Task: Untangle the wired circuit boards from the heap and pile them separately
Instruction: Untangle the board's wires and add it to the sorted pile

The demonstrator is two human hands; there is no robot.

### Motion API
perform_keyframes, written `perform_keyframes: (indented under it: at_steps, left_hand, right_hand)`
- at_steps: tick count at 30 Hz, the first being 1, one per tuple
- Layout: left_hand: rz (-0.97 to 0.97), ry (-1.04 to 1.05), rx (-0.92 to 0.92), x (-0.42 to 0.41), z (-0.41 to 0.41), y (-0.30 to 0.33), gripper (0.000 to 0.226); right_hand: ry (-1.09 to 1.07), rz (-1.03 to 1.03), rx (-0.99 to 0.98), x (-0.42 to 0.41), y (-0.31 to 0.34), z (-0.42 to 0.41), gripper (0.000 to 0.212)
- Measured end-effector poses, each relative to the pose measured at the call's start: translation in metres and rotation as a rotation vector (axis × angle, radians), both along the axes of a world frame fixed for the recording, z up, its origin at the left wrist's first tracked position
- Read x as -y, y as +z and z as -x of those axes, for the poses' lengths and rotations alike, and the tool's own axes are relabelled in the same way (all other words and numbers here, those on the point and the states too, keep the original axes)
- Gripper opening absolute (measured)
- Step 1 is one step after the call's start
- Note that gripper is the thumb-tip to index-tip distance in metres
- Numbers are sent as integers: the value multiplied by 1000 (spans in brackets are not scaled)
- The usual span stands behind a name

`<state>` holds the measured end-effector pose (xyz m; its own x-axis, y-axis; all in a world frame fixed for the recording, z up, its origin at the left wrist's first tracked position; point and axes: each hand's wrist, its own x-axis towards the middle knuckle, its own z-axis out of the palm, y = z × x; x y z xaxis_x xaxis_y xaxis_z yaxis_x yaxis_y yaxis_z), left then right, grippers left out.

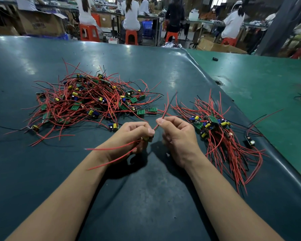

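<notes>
Near, over the dark table [146, 197]: left hand [130, 138] curled round one small circuit board [147, 138], right hand [176, 134] pinching its red wire [163, 113]. Right, just beyond: the sorted pile [221, 134], still the smaller. Left, farther: the tangled heap [92, 101], far larger, so most work probably left. Beyond: seated workers on orange stools [89, 33].

- Dark teal glossy worktable mat [146, 197] reflects overhead light.
- Orange plastic stools [89, 34] seat workers at far benches.
- Brown cardboard boxes [42, 23] stand behind, left.
</notes>
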<state>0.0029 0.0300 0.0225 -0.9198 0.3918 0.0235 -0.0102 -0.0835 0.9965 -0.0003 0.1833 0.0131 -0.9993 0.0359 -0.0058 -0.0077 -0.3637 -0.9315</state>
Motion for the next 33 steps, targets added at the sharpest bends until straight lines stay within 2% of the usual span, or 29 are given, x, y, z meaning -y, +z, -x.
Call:
perform_keyframes:
  at_steps: [4,7,12,15,19,23,26,28,30,33]
  left_hand:
    - [-38,-79,34,0,-2,2,10]
    - [-120,-154,94,2,-1,3,28]
    - [-219,-312,107,8,-5,2,14]
    - [-262,-380,142,11,-3,1,15]
    - [-308,-479,198,14,-7,-1,27]
    - [-325,-368,214,13,-6,3,32]
    - [-372,-301,228,14,-5,6,38]
    - [-337,-264,226,12,-6,5,42]
    - [-288,-227,222,9,-8,4,29]
    - [-223,-175,229,4,-7,4,16]
  right_hand:
    - [-148,124,-4,-3,-1,8,26]
    - [-198,118,-44,-2,-2,8,31]
    - [-308,177,-55,-7,1,11,27]
    - [-303,194,-57,-8,0,12,26]
    - [-250,260,-52,-9,2,13,28]
    - [-170,290,-29,-12,4,10,27]
    - [-10,114,-4,-7,4,4,39]
    - [152,0,-28,-2,1,-2,39]
    - [285,-46,-36,0,0,-6,34]
    - [283,-49,-33,-2,1,-6,25]
